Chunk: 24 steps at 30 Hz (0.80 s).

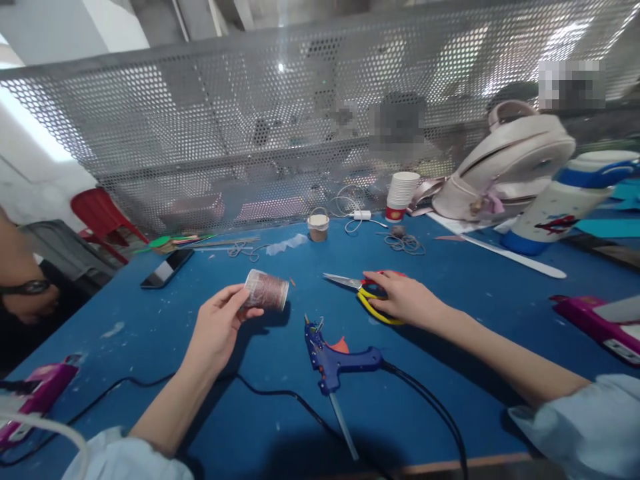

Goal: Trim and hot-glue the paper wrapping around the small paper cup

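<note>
My left hand (220, 323) grips a small paper cup (267, 291) tipped on its side, its wall wound with brownish-red cord. The cup is held just above the blue table. To the right, my right hand (407, 299) is closed over the red and yellow handles of a pair of scissors (345, 281), whose blades point left. Between my hands and nearer to me lies a blue glue gun (335, 357) with a clear glue stick out of its back end.
A cord-handled little bucket (318, 228), stacked paper cups (401, 197) and a twine bundle (406, 241) stand or lie at the back. Left is a phone (167, 268); right, a large bottle (555, 200) and backpack (500, 160). A black cable (270, 392) crosses the front. A person's arm shows far left.
</note>
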Available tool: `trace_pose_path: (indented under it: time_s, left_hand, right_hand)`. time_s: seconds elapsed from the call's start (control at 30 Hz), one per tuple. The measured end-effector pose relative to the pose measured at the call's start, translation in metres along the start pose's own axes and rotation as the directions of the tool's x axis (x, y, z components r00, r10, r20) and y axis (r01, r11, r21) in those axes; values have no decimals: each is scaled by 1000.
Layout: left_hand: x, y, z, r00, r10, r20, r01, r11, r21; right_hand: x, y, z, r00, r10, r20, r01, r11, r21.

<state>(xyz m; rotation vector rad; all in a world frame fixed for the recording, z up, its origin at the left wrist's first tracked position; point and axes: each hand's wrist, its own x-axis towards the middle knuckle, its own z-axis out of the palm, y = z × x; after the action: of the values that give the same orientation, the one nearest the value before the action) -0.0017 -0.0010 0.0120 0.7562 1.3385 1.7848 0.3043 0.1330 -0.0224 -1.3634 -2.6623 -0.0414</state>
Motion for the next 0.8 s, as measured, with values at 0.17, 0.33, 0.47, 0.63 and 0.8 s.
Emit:
trace_pose_path:
  time_s: [0.17,0.33,0.47,0.63,0.8]
  left_hand:
    - [-4,0,7,999,-53,-5,53,998,-23]
    - [-8,-3,11,995,-98,22,98,995,-24]
    - [-10,-3,14,993,-105,44,106,994,-7]
    - [-16,0,17,991,-111,76,111,994,15]
    - [-20,6,15,992,-102,75,100,995,31]
  right_hand:
    - [1,3,5,993,-108,39,109,994,-14]
    - [6,-14,-14,993,-119,14,120,989,-82]
    - [21,-59,-40,927,-324,-190,334,942,24]
    - [41,-119,-47,693,-560,-453,665,740,101]
    - [51,-135,-39,683,-593,-428,668,743,37]
